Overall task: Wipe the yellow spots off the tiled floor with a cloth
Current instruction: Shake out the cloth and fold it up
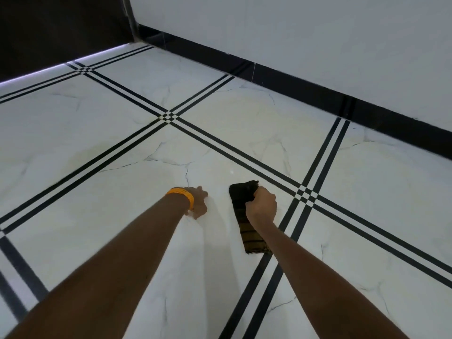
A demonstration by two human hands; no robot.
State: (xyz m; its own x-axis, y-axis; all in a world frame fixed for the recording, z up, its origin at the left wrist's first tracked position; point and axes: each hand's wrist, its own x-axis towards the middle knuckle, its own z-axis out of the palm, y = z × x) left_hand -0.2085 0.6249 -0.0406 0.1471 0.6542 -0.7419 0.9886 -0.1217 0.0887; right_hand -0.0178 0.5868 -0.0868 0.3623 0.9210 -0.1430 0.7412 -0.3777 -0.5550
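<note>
Item 1. Right hand [261,205]. The arm reached forward and down from the lower right, and the wrist was bent. The back of the hand faced up. The fingers were curled tight round the far end of the cloth, gripping it.

Item 2. Cloth [241,222]. Dark, folded into a long strip, with brown stripes toward the near end. It lay flat on the floor, its far end bunched in the right hand and its near end reaching the black lines [281,231].

Item 3. Left hand [197,203]. The arm was held straight from the lower left, with the hand set down on a tile just left of the cloth and apart from it. The back of the hand faced the camera and the fingers were foreshortened, so it could not be told whether they were straight or curled.

Item 4. Band [182,195]. Orange, on the left wrist.

Item 5. Floor [122,204]. White veined tiles, divided by paired black lines that crossed each other.

Item 6. Skirting [305,90]. Black, running along the foot of a pale wall [293,33].
</note>
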